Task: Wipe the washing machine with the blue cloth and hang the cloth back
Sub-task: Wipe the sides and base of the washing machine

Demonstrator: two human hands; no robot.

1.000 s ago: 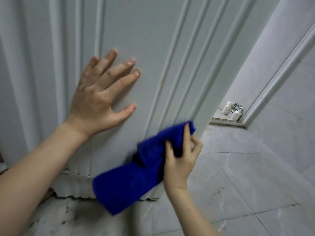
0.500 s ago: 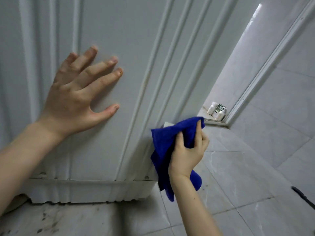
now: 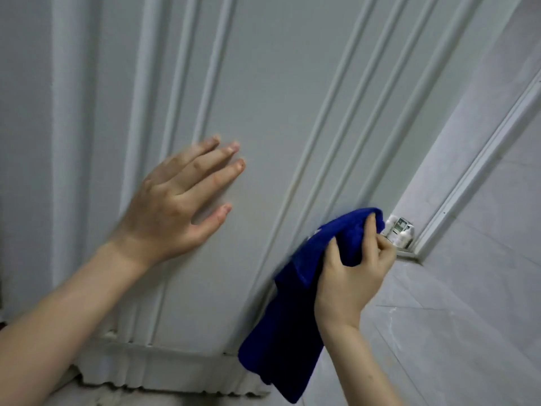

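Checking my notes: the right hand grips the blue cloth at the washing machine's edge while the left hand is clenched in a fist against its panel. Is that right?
Not quite. The head view shows the left hand open, fingers straight, against the washing machine's panel; the right hand does grip the blue cloth at its edge.

Home bathroom or laundry corner. Evidence: white ribbed side panel of a washing machine, its scalloped plastic base skirt down at floor level. Grey marble-look floor tiles with grout lines, and similar pale tile on the wall. A white frame rail runs along that wall. Small white bottles sit grouped on a low ledge in the far corner. A blue cloth lies against the machine panel.
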